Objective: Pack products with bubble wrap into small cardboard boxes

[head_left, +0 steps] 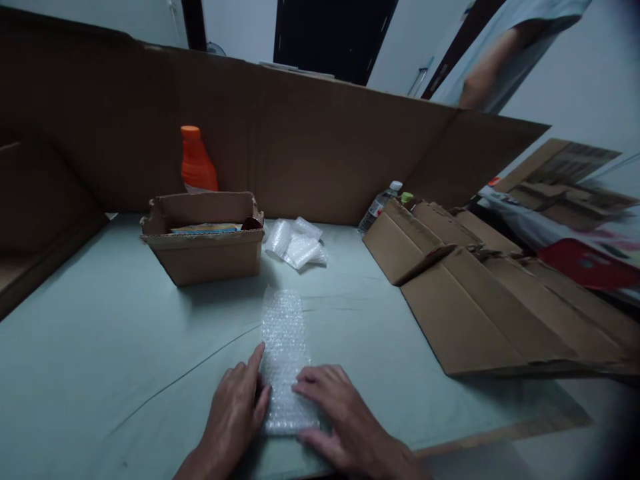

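Head view — hands (235,403) (335,403) on bubble wrap (283,333) — opposite edges.

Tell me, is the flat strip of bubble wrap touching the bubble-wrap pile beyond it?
Apart. The head view shows pale green table cover between the strip's far end and the pile.

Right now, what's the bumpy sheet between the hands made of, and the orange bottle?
Bumpy sheet: clear, shiny plastic bubble wrap, by its rows of little glinting bubbles. Orange bottle: probably smooth plastic, judging by its molded-looking shape and even color.
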Action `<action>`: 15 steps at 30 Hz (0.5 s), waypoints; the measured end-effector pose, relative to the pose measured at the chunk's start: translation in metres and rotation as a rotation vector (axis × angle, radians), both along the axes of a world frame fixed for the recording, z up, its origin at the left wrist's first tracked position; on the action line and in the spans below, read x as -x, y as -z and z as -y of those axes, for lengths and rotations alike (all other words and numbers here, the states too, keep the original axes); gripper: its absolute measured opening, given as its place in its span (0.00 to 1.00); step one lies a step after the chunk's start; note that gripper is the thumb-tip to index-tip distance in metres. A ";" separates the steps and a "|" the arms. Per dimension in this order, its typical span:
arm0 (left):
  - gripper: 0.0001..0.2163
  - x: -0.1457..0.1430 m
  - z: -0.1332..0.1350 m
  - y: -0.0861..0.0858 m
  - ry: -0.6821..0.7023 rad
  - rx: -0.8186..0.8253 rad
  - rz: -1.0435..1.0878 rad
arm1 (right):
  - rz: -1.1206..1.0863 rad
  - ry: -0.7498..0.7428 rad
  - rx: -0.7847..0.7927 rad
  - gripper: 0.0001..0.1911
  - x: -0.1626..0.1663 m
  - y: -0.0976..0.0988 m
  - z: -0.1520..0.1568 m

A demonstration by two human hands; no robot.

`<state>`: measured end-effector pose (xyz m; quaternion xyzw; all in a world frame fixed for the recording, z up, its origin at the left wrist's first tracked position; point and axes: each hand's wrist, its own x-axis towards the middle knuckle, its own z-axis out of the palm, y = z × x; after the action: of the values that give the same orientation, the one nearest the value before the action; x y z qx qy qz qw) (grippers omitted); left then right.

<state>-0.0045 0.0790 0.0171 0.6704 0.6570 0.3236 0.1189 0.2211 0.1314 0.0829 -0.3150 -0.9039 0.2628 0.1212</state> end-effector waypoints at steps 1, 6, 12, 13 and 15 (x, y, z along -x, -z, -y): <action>0.25 0.001 0.000 0.000 -0.009 -0.021 -0.044 | 0.032 -0.031 0.015 0.29 0.000 0.000 0.006; 0.22 0.012 0.014 -0.018 0.039 -0.172 -0.035 | 0.010 -0.018 0.000 0.19 0.010 0.015 0.015; 0.24 0.014 0.022 -0.026 0.221 -0.164 -0.061 | -0.200 0.140 0.106 0.14 0.013 0.024 0.007; 0.24 0.012 0.019 -0.023 0.184 -0.158 -0.100 | -0.205 0.165 0.045 0.15 0.013 0.024 0.006; 0.21 0.009 0.010 -0.019 0.096 -0.152 -0.189 | -0.191 0.174 -0.133 0.16 0.013 0.022 0.007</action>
<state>-0.0134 0.0694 0.0360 0.7357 0.6060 0.3018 0.0204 0.2078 0.1242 0.0611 -0.3570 -0.8730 0.2194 0.2495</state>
